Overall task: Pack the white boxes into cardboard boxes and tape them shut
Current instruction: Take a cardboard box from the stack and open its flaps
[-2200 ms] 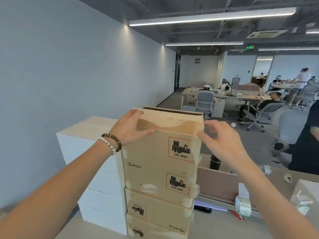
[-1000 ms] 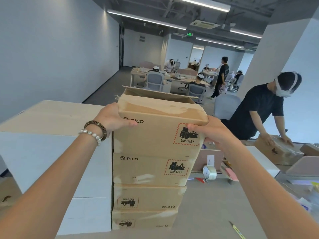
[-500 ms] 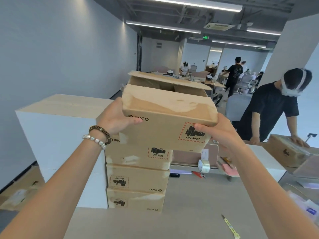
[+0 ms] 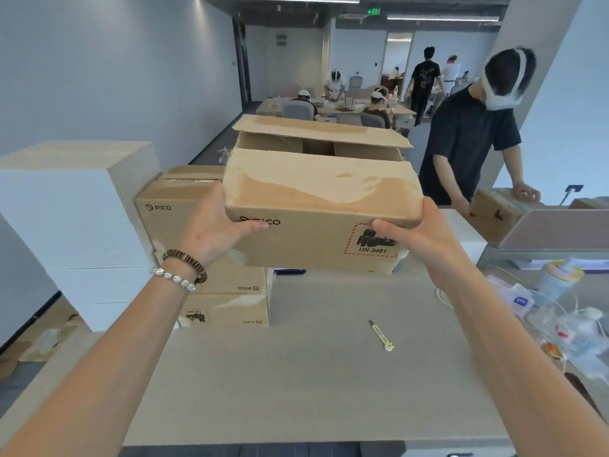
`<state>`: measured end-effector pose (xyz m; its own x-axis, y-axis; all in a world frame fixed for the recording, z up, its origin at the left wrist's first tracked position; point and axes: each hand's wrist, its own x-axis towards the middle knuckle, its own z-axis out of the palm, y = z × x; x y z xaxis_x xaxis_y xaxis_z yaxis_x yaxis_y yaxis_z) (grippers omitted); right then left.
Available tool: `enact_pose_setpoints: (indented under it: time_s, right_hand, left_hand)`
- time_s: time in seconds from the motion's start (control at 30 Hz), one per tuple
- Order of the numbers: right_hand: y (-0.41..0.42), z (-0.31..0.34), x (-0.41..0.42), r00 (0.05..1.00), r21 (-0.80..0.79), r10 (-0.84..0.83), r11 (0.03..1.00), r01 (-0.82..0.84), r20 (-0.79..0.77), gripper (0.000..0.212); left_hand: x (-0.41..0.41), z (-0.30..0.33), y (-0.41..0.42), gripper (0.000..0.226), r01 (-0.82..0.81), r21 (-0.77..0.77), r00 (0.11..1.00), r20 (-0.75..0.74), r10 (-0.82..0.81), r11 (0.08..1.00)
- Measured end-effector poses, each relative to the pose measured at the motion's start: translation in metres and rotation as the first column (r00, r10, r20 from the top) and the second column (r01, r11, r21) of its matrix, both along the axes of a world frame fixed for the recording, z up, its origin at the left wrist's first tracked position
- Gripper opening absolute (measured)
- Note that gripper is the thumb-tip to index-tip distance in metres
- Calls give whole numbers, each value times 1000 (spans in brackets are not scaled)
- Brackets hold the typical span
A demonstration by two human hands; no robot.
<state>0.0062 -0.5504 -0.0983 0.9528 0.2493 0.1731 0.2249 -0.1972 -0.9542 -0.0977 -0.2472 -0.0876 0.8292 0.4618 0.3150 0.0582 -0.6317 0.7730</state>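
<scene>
Both hands hold one open carton (image 4: 316, 225) in the air above the desk (image 4: 296, 374). The left hand (image 4: 214, 225) grips its left end, thumb (image 4: 253, 227) lying across the front face over the printed logo, the other fingers hidden behind the end wall. The right hand (image 4: 418, 235) grips the right end, thumb (image 4: 384, 227) pressed on the front face just above the red hazard label (image 4: 372, 247), its other fingers also out of sight round the corner. Between the two thumbs the near flap is folded down toward the front; the far flap stands up beyond them, and the inside looks dark.

Left of the left fingers, a stack of shut cartons (image 4: 211, 258) sits on the desk, and further left stand tall white boxes (image 4: 75, 225). Below the right thumb, well apart from it, a yellow knife (image 4: 380, 334) lies on the desk. Beyond the right fingers another person (image 4: 468, 143) leans over a carton of their own.
</scene>
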Motion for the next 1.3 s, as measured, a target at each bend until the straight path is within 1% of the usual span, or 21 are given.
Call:
enact_pose_setpoints:
  time_s: [0.13, 0.27, 0.37, 0.47, 0.53, 0.6, 0.67, 0.7, 0.8, 0.83, 0.97, 1.07, 1.1, 1.2, 1.23, 1.3]
  right_hand:
    - [-36, -24, -22, 999, 5, -29, 1000, 29, -33, 70]
    - [-59, -56, -39, 995, 2, -41, 999, 41, -93, 68]
    - [-68, -86, -50, 989, -4, -34, 999, 34, -142, 65]
    - [-72, -117, -58, 981, -21, -10, 1000, 6, -193, 64]
    - [-71, -138, -62, 971, -36, 6, 999, -15, -239, 63]
    - [-68, -161, -64, 956, -57, 15, 998, -34, -293, 64]
    - [-63, -182, -67, 940, -85, 23, 995, -55, -341, 59]
    - [-60, -192, -68, 931, -95, 24, 994, -62, -363, 57]
    - [-46, -216, -73, 911, -110, 29, 991, -81, -412, 55]
    - [-40, -224, -75, 906, -104, 36, 991, -88, -422, 55]
    - [-22, -259, -78, 867, -50, 91, 990, -132, -490, 62]
    - [-9, -283, -79, 827, -4, 124, 988, -151, -548, 66]
    - [-5, -290, -80, 817, 6, 131, 988, -155, -561, 67]
    - [10, -309, -80, 803, 7, 130, 988, -155, -582, 63]
    - [14, -315, -79, 793, 7, 126, 988, -152, -596, 64]
    - [22, -326, -78, 778, -7, 114, 989, -150, -617, 65]
  left_hand:
    - [-12, -27, -34, 70, 8, -31, 999, -44, -10, 999]
    - [-25, -62, -59, 73, 50, -142, 997, -51, -58, 989]
    - [-38, -93, -71, 72, 42, -211, 993, -101, -64, 977]
    - [-52, -124, -77, 90, 34, -270, 987, -140, -75, 962]
    - [-60, -143, -78, 91, 33, -299, 983, -162, -85, 954]
    - [-66, -165, -75, 91, 23, -334, 975, -199, -94, 942]
    - [-71, -186, -70, 95, 2, -385, 962, -253, -107, 923]
    - [-74, -196, -67, 94, -15, -419, 955, -276, -112, 908]
    - [-81, -226, -58, 80, -60, -492, 940, -321, -117, 868]
    - [-84, -236, -55, 81, -78, -500, 934, -340, -112, 862]
    - [-93, -266, -40, 101, -134, -527, 908, -404, -109, 839]
    - [-97, -281, -26, 105, -159, -549, 896, -429, -113, 821]
    - [-98, -286, -20, 107, -161, -558, 896, -429, -117, 814]
    - [-95, -307, -2, 125, -169, -577, 887, -442, -132, 799]
    - [-95, -312, 1, 123, -168, -581, 885, -445, -139, 796]
    - [-95, -319, 5, 109, -178, -577, 875, -464, -141, 797]
